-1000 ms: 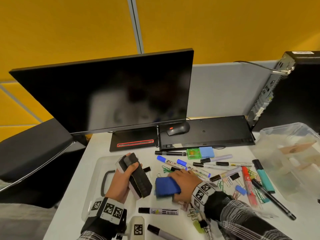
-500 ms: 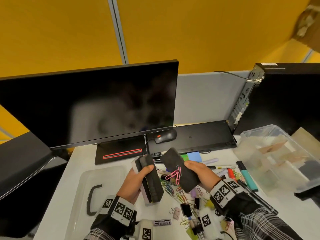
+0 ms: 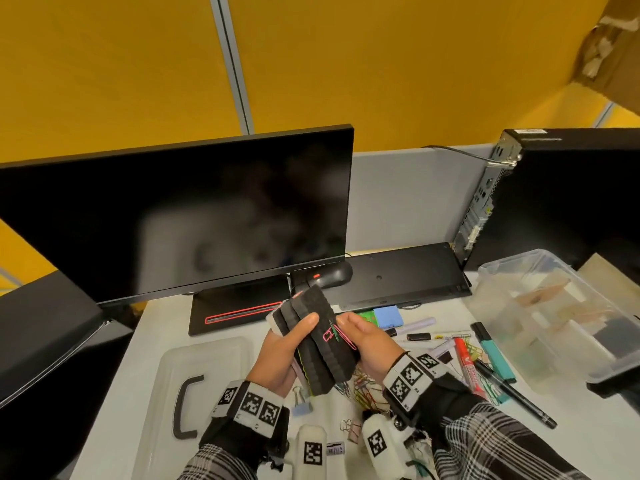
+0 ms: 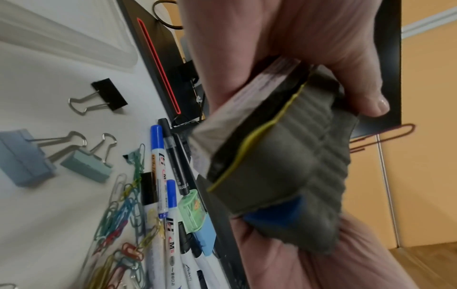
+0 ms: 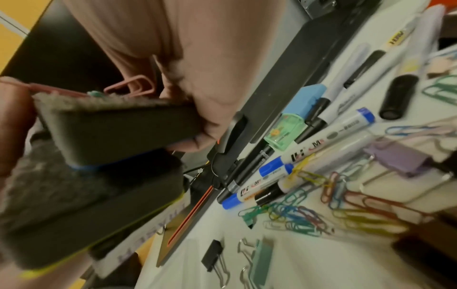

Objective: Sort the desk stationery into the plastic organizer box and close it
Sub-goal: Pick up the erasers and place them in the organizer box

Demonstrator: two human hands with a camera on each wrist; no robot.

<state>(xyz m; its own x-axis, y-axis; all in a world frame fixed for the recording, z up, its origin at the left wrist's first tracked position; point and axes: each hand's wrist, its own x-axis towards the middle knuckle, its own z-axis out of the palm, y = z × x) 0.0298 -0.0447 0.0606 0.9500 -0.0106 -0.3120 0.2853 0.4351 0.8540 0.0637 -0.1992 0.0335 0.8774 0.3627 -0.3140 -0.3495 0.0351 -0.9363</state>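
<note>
Above the desk both hands hold a stack of dark felt whiteboard erasers (image 3: pixel 318 344). My left hand (image 3: pixel 287 348) grips the stack from the left, thumb across the felt. My right hand (image 3: pixel 367 344) grips the blue-backed eraser (image 5: pixel 118 133) on the stack's right side. Pink and green paper clips (image 3: pixel 334 336) cling to its felt. The left wrist view shows the stack (image 4: pixel 284 156) end-on, between the thumb and the palm. The clear organizer box (image 3: pixel 554 317) stands open at the right. Its lid (image 3: pixel 194 386) lies flat at the left.
Markers (image 3: pixel 464 355), loose paper clips (image 3: pixel 363 389) and binder clips (image 3: pixel 301 403) litter the desk under and right of the hands. Behind stand a monitor (image 3: pixel 173 216), an upturned keyboard (image 3: pixel 398 275), a mouse (image 3: pixel 332 273) and a computer tower (image 3: pixel 571 195).
My right hand lifted the blue-backed eraser off the desk, paper clips clinging to it, and brought it against the erasers in my left hand.
</note>
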